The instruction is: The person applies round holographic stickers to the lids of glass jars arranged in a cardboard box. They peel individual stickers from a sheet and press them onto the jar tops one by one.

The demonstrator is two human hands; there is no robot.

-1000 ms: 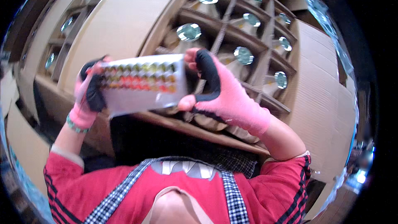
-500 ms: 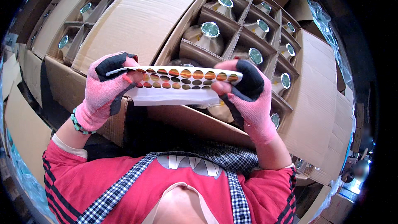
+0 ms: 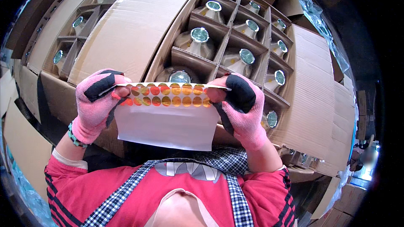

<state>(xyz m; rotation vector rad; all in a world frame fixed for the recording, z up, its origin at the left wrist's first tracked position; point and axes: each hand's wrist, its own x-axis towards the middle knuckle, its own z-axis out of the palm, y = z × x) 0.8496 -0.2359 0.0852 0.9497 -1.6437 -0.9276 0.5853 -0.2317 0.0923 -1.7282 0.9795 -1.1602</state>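
One sticker sheet (image 3: 166, 126) is gripped by two hands (image 3: 93, 106), at nine and three o'clock, its six-o'clock edge hung free.

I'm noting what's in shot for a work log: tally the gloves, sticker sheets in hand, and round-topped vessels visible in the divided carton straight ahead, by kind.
Gloves, pink and black: 2
Sticker sheet, held between both hands: 1
Round-topped vessels visible in the carton: 11
Total: 14
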